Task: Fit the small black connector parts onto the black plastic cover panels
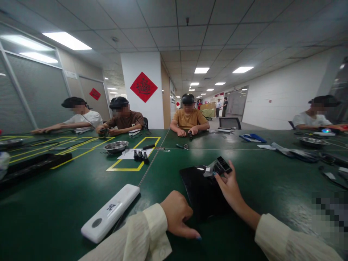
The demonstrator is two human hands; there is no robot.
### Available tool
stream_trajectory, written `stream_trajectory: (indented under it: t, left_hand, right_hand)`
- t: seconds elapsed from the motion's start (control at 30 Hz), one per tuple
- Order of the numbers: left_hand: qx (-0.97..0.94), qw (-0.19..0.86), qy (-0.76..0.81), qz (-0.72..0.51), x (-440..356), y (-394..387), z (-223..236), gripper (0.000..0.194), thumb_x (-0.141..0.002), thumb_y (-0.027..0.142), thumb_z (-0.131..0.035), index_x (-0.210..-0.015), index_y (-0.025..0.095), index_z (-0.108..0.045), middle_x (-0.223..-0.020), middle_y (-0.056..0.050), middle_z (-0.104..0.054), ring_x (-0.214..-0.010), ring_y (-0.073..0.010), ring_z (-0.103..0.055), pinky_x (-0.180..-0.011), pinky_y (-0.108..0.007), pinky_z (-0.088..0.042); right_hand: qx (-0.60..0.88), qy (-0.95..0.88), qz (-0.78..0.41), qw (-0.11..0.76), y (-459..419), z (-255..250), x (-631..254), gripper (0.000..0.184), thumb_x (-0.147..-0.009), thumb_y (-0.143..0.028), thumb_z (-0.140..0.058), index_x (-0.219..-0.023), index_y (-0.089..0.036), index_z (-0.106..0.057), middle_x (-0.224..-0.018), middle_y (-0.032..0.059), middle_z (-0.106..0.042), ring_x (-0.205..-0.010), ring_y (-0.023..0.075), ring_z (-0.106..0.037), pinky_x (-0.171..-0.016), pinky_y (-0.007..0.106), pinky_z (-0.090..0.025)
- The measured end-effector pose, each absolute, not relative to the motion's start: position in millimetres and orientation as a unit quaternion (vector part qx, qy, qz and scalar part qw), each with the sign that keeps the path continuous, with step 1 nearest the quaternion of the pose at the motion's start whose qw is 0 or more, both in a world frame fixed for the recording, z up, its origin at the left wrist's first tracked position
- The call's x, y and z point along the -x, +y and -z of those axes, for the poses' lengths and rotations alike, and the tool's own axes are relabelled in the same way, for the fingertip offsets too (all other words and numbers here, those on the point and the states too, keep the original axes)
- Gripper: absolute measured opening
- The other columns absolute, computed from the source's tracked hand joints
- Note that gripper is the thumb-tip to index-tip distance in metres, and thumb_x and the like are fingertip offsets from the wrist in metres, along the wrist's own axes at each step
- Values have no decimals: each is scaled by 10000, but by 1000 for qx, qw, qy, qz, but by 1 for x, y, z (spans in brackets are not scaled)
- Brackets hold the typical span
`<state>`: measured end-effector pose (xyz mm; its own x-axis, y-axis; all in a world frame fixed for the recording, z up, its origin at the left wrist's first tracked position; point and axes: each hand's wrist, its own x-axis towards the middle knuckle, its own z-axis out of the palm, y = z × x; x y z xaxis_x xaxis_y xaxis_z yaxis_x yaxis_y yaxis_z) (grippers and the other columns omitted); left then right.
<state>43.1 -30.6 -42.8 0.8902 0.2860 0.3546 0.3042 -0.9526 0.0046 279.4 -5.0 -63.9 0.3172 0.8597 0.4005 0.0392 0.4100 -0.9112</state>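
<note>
My right hand (230, 185) grips the neck of what looks like a black monitor stand. The top of the neck (223, 165) is a slotted black block, and clear or silvery material (208, 169) shows beside my fingertips. Below it the glossy black base plate (199, 195) lies at a slant above or on the green table. Close to the plate's left edge, my left hand (176, 214) has its fingers curled in and its thumb stretched to the right. Nothing shows in it; its fingertips are hidden.
A white oblong device (111, 213) lies left on the green table (89, 192). Beyond are a metal bowl (116, 146), several small black parts (140, 156) on paper, a green-handled tool (182, 146) and bagged items (295, 152). People sit across and along the sides.
</note>
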Motion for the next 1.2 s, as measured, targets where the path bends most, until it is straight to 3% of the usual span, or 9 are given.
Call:
stream_trajectory:
  t: [0.17,0.4,0.57,0.8,1.0,1.2]
  left_hand:
    - [975,-11,-145,168,-46,-31,44,699,-664,833,-407,-399,187,-381,-327,18,-413,-328,-75,-283,-373,-268,-127]
    - [980,-27,-108,164,-49,-37,39,707,-639,856,-400,-395,193,-370,-324,17,-414,-330,-74,-264,-369,-267,-149]
    - [982,7,-116,146,-50,-39,39,572,-703,669,-556,-402,197,-438,-326,23,-430,-331,-86,-357,-362,-263,-174]
    - [979,64,-136,135,-51,-40,37,362,-748,383,-585,-446,196,-518,-367,19,-507,-371,-103,-472,-369,-247,-216]
    - [973,85,-178,119,-52,-40,35,312,-744,365,-607,-486,194,-567,-416,15,-574,-387,-103,-491,-394,-244,-237]
    - [961,91,-191,177,-52,-38,34,339,-829,417,-535,-585,190,-597,-465,16,-586,-435,-113,-539,-433,-246,-287]
  right_hand:
    - [462,-532,-320,633,-4,66,-282,792,-699,-477,-689,-1354,-225,-323,-1225,135,-599,-1029,246,-636,-946,421,-471]
    - [484,-602,-225,594,-7,62,-282,638,-788,-416,-593,-1349,-242,-344,-1285,105,-567,-1147,240,-569,-1005,446,-423]
    - [496,-632,-203,561,-5,59,-286,631,-801,-383,-564,-1363,-233,-319,-1308,111,-542,-1149,234,-566,-1004,445,-420]
    - [534,-706,-82,458,-7,56,-286,533,-852,-347,-481,-1365,-266,-359,-1225,75,-582,-1093,230,-579,-934,427,-452]
    - [537,-743,-37,397,-13,48,-276,511,-882,-442,-447,-1347,-234,-405,-1034,80,-644,-938,233,-618,-854,421,-470]
    - [521,-750,18,407,-10,37,-277,415,-872,-429,-472,-1224,-212,-513,-1121,95,-616,-1021,238,-582,-877,407,-459]
